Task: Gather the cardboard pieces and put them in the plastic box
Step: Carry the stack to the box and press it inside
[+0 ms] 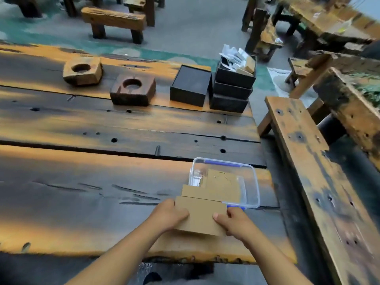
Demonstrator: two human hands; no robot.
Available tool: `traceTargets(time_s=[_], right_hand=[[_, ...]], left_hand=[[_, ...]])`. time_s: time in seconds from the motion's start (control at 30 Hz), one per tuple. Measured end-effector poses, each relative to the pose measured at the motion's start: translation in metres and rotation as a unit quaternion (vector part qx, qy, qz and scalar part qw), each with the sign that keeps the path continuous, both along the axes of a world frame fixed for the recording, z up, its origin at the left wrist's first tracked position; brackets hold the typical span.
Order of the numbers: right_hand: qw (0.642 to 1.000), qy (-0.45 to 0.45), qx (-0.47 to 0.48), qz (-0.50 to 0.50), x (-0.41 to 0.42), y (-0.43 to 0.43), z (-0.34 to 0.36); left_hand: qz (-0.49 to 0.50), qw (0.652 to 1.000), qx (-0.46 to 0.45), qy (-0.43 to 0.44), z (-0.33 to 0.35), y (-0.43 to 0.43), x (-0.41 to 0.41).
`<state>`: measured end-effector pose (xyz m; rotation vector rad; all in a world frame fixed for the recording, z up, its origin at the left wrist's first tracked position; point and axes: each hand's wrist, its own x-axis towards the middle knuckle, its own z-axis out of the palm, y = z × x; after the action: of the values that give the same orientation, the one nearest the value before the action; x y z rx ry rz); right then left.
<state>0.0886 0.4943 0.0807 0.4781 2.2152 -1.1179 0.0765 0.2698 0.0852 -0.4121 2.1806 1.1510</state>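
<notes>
A stack of brown cardboard pieces (200, 214) is held between both hands near the table's front edge. My left hand (167, 214) grips its left side and my right hand (232, 222) grips its right side. The stack's far end reaches over the near rim of the clear plastic box (251, 182), which has blue clips. More cardboard (223, 183) and some white pieces lie inside the box.
Two wooden blocks with round hollows (82, 72) (132, 89) stand far back on the wooden table (102, 128). A black box (190, 85) and a stack of black boxes (233, 87) filled with scraps sit at the back right. A wooden bench (304, 153) runs along the right.
</notes>
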Motion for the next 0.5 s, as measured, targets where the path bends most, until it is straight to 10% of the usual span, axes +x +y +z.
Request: traceTargets(time_s=[0.5], right_hand=[[0.999,0.024,-0.023,-0.023,-0.083,0.093,0.007]], left_hand=[[-0.017,0.998,-0.058,0.034,0.008,0.1,-0.088]])
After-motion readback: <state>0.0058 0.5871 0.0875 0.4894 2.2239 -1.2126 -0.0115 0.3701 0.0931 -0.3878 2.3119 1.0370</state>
